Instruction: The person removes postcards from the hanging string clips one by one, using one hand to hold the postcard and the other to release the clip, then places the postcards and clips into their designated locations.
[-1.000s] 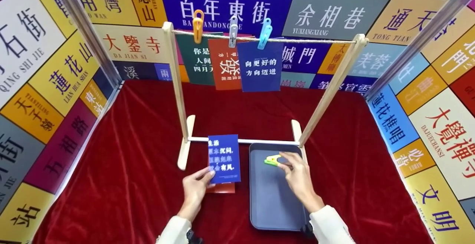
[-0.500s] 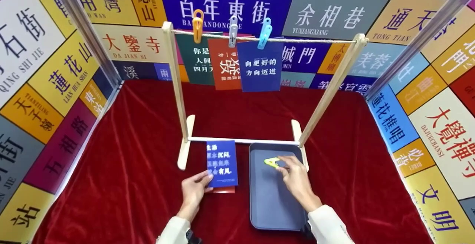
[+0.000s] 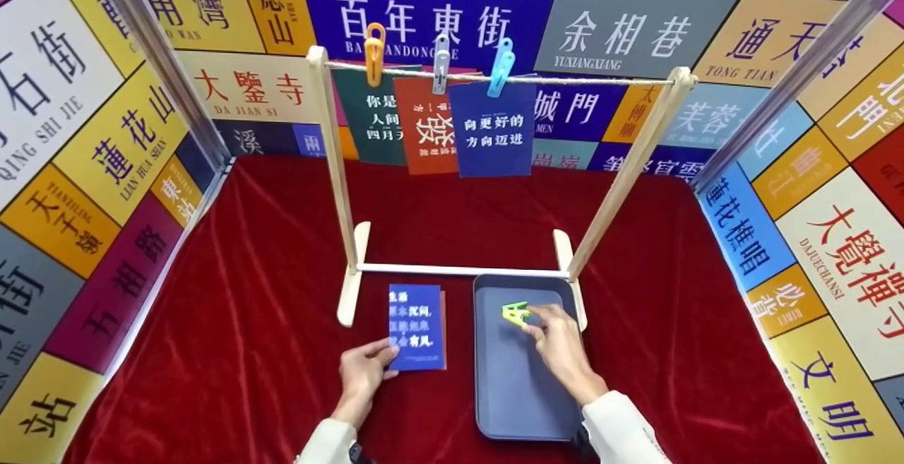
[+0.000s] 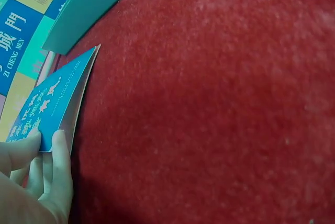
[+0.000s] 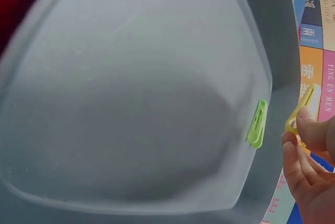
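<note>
My left hand [image 3: 364, 377] pinches the lower left edge of a blue card [image 3: 417, 326] with white Chinese characters, thumb on its front. A red card [image 3: 443, 305] shows as a strip along the blue one's right side. In the left wrist view, the blue card [image 4: 55, 96] tilts up from the cloth. Over the dark grey tray [image 3: 522, 407], my right hand [image 3: 565, 351] pinches a yellow clothespin [image 5: 304, 110] between thumb and fingers. A green clothespin [image 5: 257, 124] lies in the tray near its far end; the two clothespins overlap in the head view.
Behind the hands stands a wooden frame [image 3: 628, 174] with a rope. From it hang a green card [image 3: 367, 118], a red-orange card [image 3: 427, 128] and a blue card [image 3: 492, 128], on orange, grey and light blue clothespins. Red velvet [image 3: 268, 294] covers the table; printed walls surround it.
My left hand has brought the blue card down toward me, over the red card, which now shows at its right side. My right hand has shifted slightly nearer me with the yellow clothespin.
</note>
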Demonstrator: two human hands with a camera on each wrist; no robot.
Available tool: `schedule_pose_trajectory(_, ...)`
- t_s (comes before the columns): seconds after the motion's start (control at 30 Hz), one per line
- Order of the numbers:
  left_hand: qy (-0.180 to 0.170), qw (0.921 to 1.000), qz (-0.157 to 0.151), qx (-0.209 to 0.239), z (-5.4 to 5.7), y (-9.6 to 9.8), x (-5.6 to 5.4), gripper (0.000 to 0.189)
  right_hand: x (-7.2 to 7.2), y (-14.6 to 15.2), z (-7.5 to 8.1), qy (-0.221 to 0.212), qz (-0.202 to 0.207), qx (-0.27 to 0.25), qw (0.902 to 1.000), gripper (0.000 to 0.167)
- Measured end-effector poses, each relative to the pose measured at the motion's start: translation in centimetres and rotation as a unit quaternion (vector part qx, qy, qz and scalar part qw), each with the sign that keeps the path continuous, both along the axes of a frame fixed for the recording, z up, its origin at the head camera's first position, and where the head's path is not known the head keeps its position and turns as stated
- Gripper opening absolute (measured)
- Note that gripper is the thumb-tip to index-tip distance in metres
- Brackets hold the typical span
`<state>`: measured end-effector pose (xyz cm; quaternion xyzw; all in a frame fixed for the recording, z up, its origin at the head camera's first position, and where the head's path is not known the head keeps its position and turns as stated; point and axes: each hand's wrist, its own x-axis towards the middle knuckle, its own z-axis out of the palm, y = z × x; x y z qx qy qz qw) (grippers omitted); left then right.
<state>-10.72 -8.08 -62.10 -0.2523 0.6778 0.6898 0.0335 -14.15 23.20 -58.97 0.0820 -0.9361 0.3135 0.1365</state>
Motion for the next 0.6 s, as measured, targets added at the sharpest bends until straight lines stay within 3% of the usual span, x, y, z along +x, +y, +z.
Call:
schedule_pose_trajectory(0.2, -0.013, 0.9996, -0.004, -0.023, 0.17, -0.02, 0.07, 0.027, 0.11, -0.27, -0.54, -0.001, 0.008, 0.02, 0.9998, 0.031)
schedule_pose_trajectory(0.37, -0.007, 0.9964, -0.01, -0.084, 0.24, 0.21, -0.04, 0.024, 0.0, -0.61, -0.63, -0.01, 0.013, 0.037, 0.9992, 0.031)
schedule_pose_trajectory(0.6, 0.019, 0.9766, -0.029, -0.212, 0.45, 0.51, -0.11, 0.019, -0.15, -0.76, -0.76, -0.035, 0.005, 0.054, 0.9979, 0.03)
